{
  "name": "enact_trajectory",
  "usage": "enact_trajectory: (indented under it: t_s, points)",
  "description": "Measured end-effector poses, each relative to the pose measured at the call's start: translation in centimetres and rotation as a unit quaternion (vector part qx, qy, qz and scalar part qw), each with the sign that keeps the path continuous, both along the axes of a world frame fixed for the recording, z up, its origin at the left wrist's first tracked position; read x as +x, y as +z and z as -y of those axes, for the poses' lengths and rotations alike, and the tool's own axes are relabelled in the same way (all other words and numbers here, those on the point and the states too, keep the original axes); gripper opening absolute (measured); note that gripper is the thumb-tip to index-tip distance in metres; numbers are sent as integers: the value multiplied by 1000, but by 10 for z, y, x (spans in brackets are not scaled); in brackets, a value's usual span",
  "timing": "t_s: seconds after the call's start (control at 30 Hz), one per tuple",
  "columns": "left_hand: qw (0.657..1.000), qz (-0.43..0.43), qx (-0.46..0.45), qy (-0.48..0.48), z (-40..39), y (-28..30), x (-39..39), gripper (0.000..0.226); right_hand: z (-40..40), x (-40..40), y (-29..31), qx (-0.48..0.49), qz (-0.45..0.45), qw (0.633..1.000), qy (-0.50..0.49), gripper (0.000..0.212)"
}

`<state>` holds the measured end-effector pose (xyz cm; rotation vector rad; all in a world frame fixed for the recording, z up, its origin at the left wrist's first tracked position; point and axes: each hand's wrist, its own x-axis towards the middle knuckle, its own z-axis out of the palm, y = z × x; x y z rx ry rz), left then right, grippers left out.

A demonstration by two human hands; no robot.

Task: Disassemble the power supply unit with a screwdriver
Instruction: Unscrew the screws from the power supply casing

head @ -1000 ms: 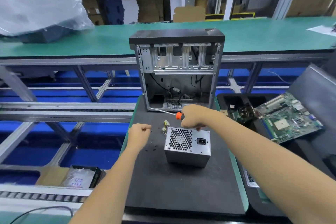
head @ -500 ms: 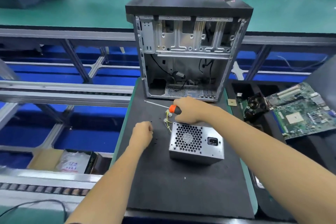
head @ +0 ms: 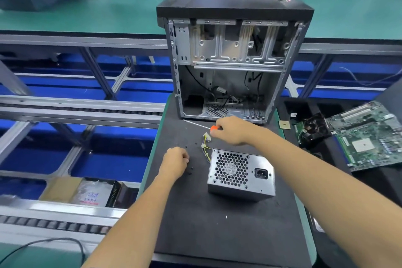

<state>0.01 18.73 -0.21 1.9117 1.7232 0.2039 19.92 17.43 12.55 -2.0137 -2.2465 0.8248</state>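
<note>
Your single head camera looked forward and down, close over the black mat (head: 217, 224); open case (head: 235, 61) at 12 o'clock.

Brushed bare-metal power supply unit (head: 240, 175) on a matt black foam mat (head: 217, 224); glossy orange screwdriver (head: 214, 127) handle.

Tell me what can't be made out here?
- Head view: orange-handled screwdriver, grip hidden inside right hand.
- Left hand: curled fingers hide anything held.
- Tiny black specks on black foam mat: too small to identify.
- Silver metal power supply box: rear hidden.
</note>
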Motion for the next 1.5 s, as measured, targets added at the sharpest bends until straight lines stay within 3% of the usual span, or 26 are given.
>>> enact_trajectory:
  t_s: [0.1,0.27,0.4,0.53,0.67,0.93,1.07,1.17,1.3,1.43,1.5]
  points:
    - [999,18,20,20,2,2,0,13,-3,9,-4,7,13,999,-40,29]
    - [980,101,170,24,-3,24,17,15,-4,49,-11,-29,32,987,-156,38]
    - [988,125,92,1,-6,44,48,15,7,77,-26,-109,80,968,-210,31]
    - [993,121,-8,6,-5,42,66,19,19,88,-40,-190,94,953,-215,21]
    - [979,170,-98,50,0,35,70,30,24,85,-50,-317,105,926,-173,15]
    - [948,212,-204,125,3,32,68,20,23,85,-71,-278,102,934,-203,15]
    - [951,191,-202,136,2,32,69,18,26,81,-65,-252,85,936,-231,29]
    - [954,178,-198,137,5,33,69,16,29,80,-53,-205,91,939,-261,22]
    - [951,185,-199,146,13,35,68,29,45,76,-41,-347,18,895,-279,39]
    - [937,226,-224,145,28,45,65,22,64,67,-36,-366,-45,887,-278,18]
    - [926,248,-245,143,40,51,62,21,74,62,-36,-376,-77,883,-271,24]
